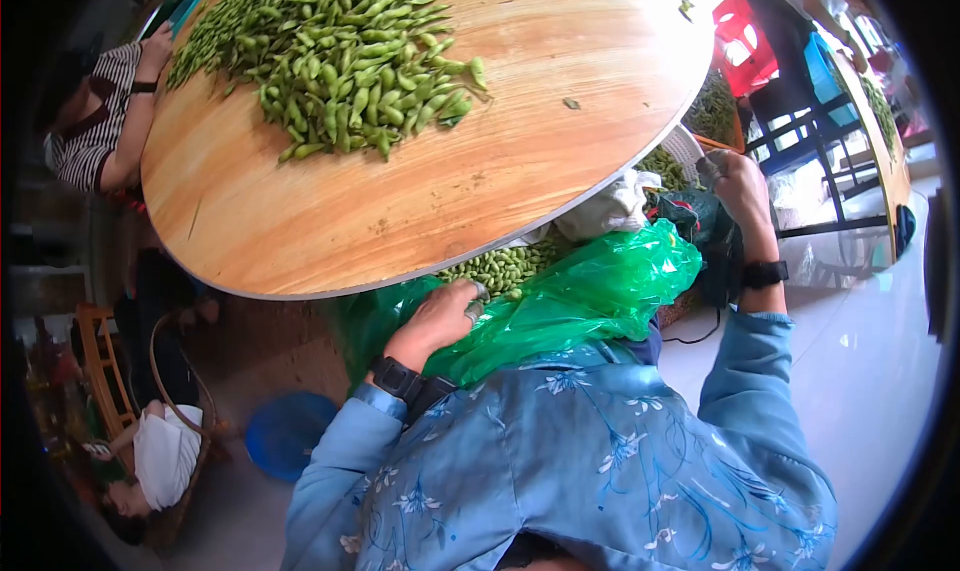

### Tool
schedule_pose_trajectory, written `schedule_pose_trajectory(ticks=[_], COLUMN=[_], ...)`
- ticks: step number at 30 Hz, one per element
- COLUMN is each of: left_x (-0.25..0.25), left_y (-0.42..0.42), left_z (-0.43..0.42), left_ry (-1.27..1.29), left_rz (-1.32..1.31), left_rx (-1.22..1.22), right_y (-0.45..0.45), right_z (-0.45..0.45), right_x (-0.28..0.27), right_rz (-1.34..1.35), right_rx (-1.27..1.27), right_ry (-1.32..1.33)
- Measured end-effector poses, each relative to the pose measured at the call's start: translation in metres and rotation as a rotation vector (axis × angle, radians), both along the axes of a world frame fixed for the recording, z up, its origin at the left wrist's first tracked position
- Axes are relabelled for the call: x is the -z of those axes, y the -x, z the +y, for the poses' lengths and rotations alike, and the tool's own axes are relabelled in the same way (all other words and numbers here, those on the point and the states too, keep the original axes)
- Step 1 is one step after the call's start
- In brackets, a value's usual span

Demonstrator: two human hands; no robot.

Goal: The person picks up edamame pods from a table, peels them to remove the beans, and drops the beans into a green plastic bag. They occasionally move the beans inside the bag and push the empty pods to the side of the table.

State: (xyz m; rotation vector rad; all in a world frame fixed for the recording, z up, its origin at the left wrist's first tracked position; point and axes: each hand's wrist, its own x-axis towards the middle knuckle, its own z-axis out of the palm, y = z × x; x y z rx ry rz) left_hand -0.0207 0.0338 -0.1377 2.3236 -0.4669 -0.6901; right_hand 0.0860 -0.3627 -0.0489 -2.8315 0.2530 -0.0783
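Note:
Over my lap lies a green plastic bag [610, 286], with shelled green beans [505, 269] at its opening under the table edge. My left hand [442, 316] rests at this bag beside the beans, fingers curled inward; what they hold, if anything, is hidden. Grey coverings wrap some of its fingertips. To the right of the table, my right hand [740, 186] has its fingers closed at the rim of a white basket [684, 149]. Green pods [662, 167] show beside that basket. A large heap of soybean pods [365, 66] is spread on the round wooden table [400, 216].
At the upper left, a person in a striped shirt [118, 71] sits by the table. Another person in a white top [168, 456] is at the lower left, near a blue basin [290, 436]. A red chair [742, 43] and a dark metal frame [835, 161] stand right.

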Motion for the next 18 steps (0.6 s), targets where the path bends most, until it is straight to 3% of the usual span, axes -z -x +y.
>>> schedule_pose_trajectory(ticks=[2,4,6,8,12,13,14,16,18], left_x=[0.0,0.018,0.026,0.03,0.089,0.101,0.111,0.108,0.098], left_y=[-0.012,-0.02,-0.031,-0.04,-0.045,-0.044,-0.043,-0.045,-0.047], left_z=[-0.002,0.001,0.003,0.008,0.031,0.036,0.042,0.044,0.043], left_ry=[-0.07,-0.153,-0.211,-0.337,-0.363,-0.348,-0.332,-0.303,-0.343], left_rz=[0.008,-0.342,-0.322,-0.135,-0.21,-0.273,-0.331,-0.389,-0.169], left_rx=[-0.013,-0.065,-0.116,-0.181,-0.261,-0.267,-0.274,-0.24,-0.24], right_y=[0.011,0.02,0.025,0.014,0.01,0.007,0.006,0.006,0.009], right_z=[0.01,0.052,0.099,0.138,0.182,0.182,0.188,0.194,0.192], right_x=[0.009,0.016,0.03,0.075,0.149,0.218,0.241,0.233,0.22], right_rz=[0.078,0.222,0.328,0.486,0.447,0.232,0.143,0.131,0.168], right_rx=[-0.098,-0.26,-0.451,-0.542,-0.701,-0.743,-0.724,-0.704,-0.687], right_ry=[-0.138,-0.287,-0.213,0.103,0.262,0.202,0.222,0.19,0.199])
